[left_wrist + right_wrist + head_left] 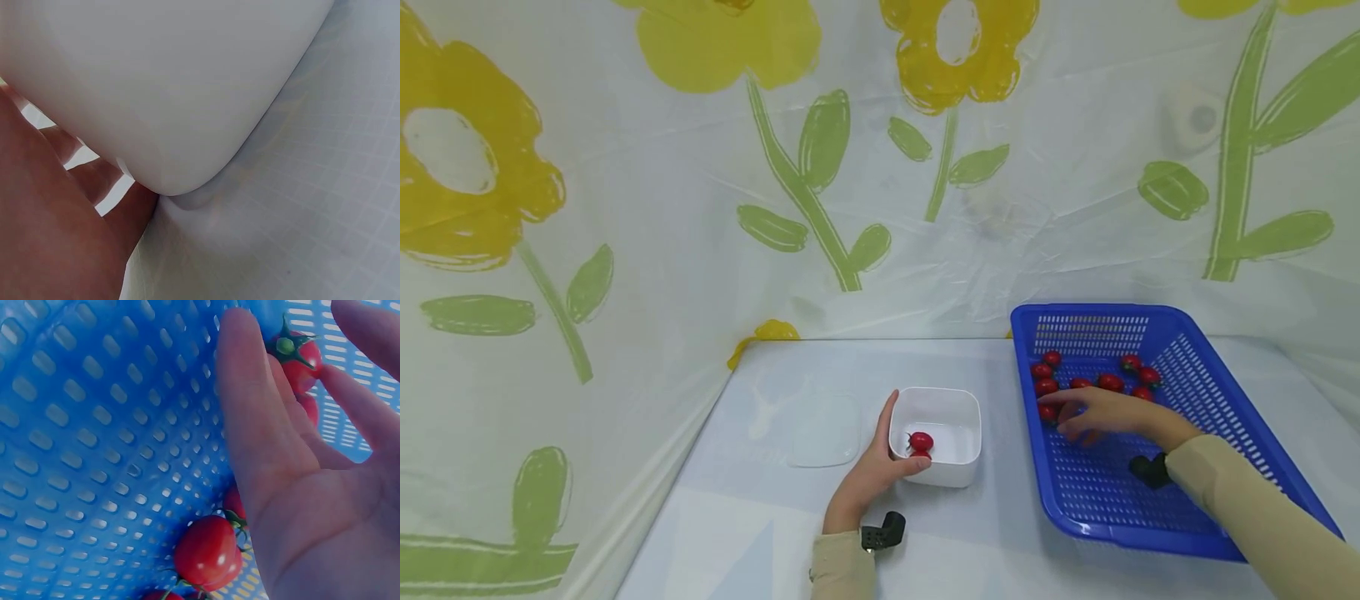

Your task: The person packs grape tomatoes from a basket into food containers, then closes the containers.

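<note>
**Bracing near, reaching farther**

Gripping the white container [957, 473] at its 8 o'clock with the left hand [872, 468], bracing it on the desk [977, 542], with two tomatoes [921, 442] inside. Bracketing another tomato [306, 376] between fingers of the right hand [1101, 410], just inside the 9 o'clock side of the blue basket [1097, 483], at the container's 3 o'clock; unable to tell whether pinching or merely touching. Probably best squeezing lightly on the red flesh, sparing the green stem [285, 345]. Facing more tomatoes [1110, 382] farther off, toward the basket's 11 and 12 o'clock.
</note>
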The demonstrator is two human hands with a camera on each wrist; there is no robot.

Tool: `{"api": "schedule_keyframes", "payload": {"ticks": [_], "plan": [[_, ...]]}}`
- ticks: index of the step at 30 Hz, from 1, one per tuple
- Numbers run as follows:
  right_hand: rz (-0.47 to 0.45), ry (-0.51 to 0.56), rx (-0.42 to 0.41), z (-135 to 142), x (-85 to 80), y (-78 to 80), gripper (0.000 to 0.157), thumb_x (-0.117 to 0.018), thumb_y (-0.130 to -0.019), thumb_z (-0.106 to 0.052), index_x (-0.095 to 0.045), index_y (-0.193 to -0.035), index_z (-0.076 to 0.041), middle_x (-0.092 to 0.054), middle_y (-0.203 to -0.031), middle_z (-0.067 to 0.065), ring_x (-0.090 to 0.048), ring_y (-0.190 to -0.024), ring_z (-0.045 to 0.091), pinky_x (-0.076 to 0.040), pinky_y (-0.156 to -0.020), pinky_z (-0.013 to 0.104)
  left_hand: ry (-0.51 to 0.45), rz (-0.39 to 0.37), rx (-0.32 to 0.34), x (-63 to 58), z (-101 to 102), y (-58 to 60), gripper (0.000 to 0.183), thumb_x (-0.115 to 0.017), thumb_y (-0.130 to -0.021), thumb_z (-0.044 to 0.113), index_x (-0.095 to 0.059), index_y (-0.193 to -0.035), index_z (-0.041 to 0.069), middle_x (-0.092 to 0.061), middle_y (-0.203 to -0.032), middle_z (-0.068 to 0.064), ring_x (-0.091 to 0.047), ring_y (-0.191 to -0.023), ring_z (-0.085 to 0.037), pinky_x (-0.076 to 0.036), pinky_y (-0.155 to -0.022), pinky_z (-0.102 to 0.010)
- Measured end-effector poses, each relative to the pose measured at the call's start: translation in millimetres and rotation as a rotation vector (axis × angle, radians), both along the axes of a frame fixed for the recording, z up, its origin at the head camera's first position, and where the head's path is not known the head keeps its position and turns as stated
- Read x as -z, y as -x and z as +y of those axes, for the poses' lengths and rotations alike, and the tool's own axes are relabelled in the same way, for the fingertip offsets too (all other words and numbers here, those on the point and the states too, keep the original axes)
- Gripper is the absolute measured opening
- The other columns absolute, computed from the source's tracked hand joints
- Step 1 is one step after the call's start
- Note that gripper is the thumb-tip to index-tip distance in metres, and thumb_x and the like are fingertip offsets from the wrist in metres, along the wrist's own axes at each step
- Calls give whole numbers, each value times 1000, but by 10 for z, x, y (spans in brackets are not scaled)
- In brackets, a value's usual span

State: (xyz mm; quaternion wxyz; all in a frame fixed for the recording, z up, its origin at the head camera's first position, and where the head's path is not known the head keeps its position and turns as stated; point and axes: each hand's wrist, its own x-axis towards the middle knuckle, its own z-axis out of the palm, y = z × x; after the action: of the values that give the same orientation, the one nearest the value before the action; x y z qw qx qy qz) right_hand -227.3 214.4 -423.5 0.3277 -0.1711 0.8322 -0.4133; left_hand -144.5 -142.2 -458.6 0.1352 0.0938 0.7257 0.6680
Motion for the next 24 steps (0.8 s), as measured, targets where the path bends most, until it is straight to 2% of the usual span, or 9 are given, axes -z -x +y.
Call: {"api": "schedule_keyframes", "payload": {"ticks": [5,12,16,24], "plan": [[-8,-7,18,-34,39,49,54,-58,-82,-9,-38,-130,4,-54,-99,15,-58,-84,27,-52,-67,40,0,19,-3,-29,0,-16,97,-72,-74,21,-4,-142,34,-28,-138,-6,-28,-124,-27,-26,-98,-52],[60,-25,-2,-56,60,72,38,-62,-81,-10,-53,-116,1,-58,-95,11,-60,-79,24,-52,-67,36,7,1,-9,-55,15,-33,96,-73,-73,26,-6,-141,37,-28,-138,-6,-29,-123,-26,-27,-99,-50],[97,-56,-3,-85,53,57,38,-67,-78,-13,-56,-112,0,-59,-98,10,-61,-80,22,-52,-68,35,34,21,-11,-45,22,-33,98,-73,-72,29,-4,-141,37,-26,-140,-7,-27,-125,-27,-25,-98,-55],[113,-97,17,-105,42,90,35,-64,-78,-12,-56,-111,-2,-60,-96,7,-59,-78,20,-51,-67,34,31,12,-2,-76,16,-44,96,-71,-75,25,-3,-142,35,-24,-141,-7,-25,-126,-27,-22,-100,-53]]}}
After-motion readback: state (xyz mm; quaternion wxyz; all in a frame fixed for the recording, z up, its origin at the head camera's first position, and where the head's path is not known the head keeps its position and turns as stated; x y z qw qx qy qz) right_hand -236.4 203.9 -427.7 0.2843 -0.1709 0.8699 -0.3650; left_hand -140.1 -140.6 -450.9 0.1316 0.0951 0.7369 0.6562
